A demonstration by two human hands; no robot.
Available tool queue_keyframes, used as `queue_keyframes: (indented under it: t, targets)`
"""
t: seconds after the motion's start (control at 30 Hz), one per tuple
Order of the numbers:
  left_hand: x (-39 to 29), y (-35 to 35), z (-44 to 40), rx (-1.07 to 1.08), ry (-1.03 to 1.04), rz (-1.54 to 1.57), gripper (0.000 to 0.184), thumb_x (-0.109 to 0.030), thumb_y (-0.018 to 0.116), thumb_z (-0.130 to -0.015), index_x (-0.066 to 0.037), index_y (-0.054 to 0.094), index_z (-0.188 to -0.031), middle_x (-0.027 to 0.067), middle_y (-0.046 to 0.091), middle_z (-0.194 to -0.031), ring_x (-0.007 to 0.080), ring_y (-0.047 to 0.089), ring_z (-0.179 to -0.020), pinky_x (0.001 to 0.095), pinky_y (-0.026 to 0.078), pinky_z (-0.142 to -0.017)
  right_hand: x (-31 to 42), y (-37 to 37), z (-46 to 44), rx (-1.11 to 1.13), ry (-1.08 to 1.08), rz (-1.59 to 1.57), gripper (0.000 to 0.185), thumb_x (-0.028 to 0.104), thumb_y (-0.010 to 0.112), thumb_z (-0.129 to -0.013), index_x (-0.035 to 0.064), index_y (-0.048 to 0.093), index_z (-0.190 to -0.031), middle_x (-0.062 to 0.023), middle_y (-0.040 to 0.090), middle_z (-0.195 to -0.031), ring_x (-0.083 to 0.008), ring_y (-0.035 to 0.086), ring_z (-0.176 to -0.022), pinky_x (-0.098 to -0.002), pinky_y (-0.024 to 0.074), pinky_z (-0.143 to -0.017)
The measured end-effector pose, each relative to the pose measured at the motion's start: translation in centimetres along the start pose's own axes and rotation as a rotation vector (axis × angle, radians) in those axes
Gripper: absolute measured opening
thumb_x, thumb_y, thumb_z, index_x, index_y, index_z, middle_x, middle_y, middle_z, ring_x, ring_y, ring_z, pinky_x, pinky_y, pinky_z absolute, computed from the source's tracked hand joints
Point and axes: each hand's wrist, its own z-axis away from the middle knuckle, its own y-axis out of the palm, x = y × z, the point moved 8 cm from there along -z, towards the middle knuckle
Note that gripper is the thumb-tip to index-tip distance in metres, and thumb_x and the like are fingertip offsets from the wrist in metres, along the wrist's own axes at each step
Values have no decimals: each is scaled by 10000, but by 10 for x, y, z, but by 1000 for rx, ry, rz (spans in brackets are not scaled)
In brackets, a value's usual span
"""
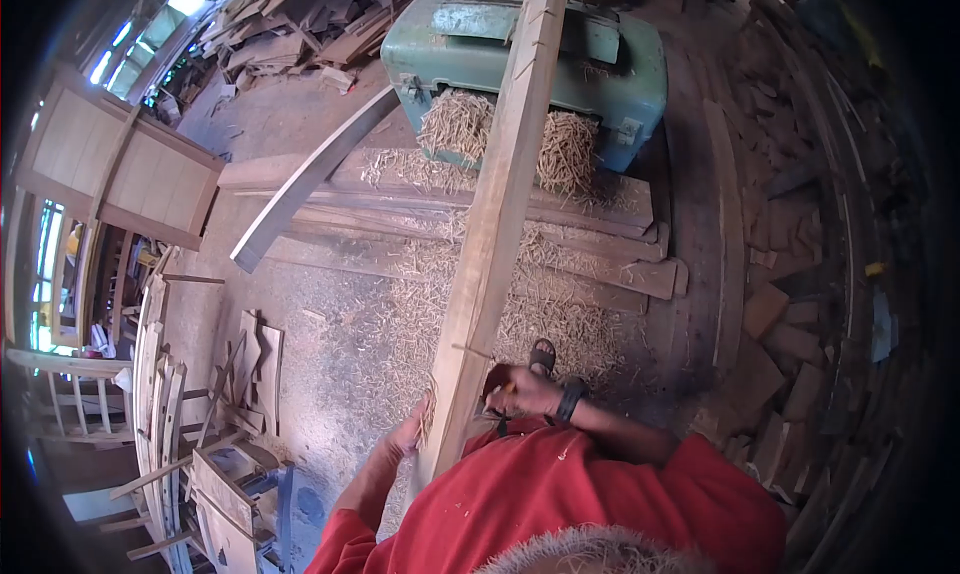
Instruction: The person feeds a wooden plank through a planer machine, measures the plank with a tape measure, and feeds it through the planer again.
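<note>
Left hand (408, 426), mine: lay at seven o'clock against the left edge of the wooden beam (485, 244); grip unclear. Beam, one, long: ran twelve to six o'clock. Right hand (530, 394), five o'clock: curled round an orange pencil-like item (508, 387); steady bracing, I judged, served best.

Left hand (408, 429) and right hand (522, 394) out front, a gap between.
Left arm (365, 486) extended forward, fingers pointing ahead, grip detail unclear; right arm (625, 429) angled inward across the front, elbow out to the side, fingers curled in.
</note>
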Motion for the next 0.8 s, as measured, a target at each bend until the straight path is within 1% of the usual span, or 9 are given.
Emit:
queue_keyframes:
  t: [0.13, 0.2, 0.27, 0.33, 0.4, 0.5, 0.63, 0.7, 0.8]
  targets:
    - [-55, 34, 4, -51, 62, -10, 783, -650, 241, -995, -67, 342, -1508, 124, 501, -1442, 230, 529, -1280, 375, 390, -1108, 42, 34, 6, 389, 49, -165, 555, 452, 710, -886, 25, 589, -1220, -90, 681, -1072, -208, 655, -919, -370, 536, -817]
    - [-87, 50, 7, -106, 138, -108, 787, -643, 270, -997, -35, 376, -1485, 139, 522, -1416, 235, 544, -1254, 355, 402, -1083, 56, 29, -3, 339, -135, -22, 508, 439, 721, -877, 37, 631, -1174, -122, 704, -1053, -242, 684, -938, -388, 551, -794]
    - [-119, 37, 14, -440, 262, -480, 847, -692, 306, -963, 26, 551, -1340, 204, 623, -1261, 259, 604, -1137, 358, 448, -994, 54, 23, -18, 97, -472, 164, 516, 506, 704, -862, 67, 674, -1131, -151, 714, -1031, -283, 692, -960, -385, 551, -804]
    - [-141, 36, 17, -526, 157, -593, 880, -724, 317, -938, 49, 615, -1234, 229, 653, -1160, 273, 621, -1071, 373, 461, -947, 11, 20, -40, 117, -124, 483, 615, 656, 640, -827, 128, 699, -1138, -140, 716, -1021, -310, 681, -983, -371, 524, -841]
    - [-150, 33, 16, -605, 68, -717, 924, -756, 328, -912, 71, 679, -1128, 253, 684, -1058, 288, 638, -1005, 387, 474, -900, 12, 14, -50, 89, -55, -9, 516, 336, 766, -846, -2, 615, -1207, -138, 687, -1090, -190, 640, -998, -317, 507, -864]
    - [-181, 33, 15, -708, 224, -718, 986, -808, 315, -877, 86, 719, -979, 279, 693, -934, 317, 655, -937, 427, 481, -853, 65, -3, -54, 103, -106, -194, 479, 281, 755, -851, -18, 618, -1199, -115, 690, -1068, -158, 631, -986, -293, 498, -859]
    - [-202, 21, 6, -573, 278, -586, 897, -730, 312, -936, 62, 597, -1247, 244, 635, -1193, 306, 615, -1059, 411, 456, -947, 98, -29, -59, -10, -28, -342, 461, 295, 768, -819, -2, 659, -1155, -59, 690, -1015, -137, 618, -929, -300, 488, -829]
    - [-210, 13, 16, -257, 365, -374, 737, -572, 287, -1026, 20, 396, -1451, 162, 471, -1446, 259, 507, -1247, 392, 369, -1081, 118, -44, -69, -59, -96, -379, 451, 287, 768, -818, -1, 662, -1147, -54, 688, -1008, -131, 614, -912, -295, 486, -812]
    - [-184, 13, 76, -134, 293, -638, 694, -509, 302, -1046, 55, 386, -1442, 137, 390, -1513, 232, 370, -1382, 363, 256, -1162, 115, -68, -83, -101, -74, -435, 411, 276, 760, -821, 3, 672, -1117, -42, 682, -986, -114, 597, -876, -280, 474, -784]
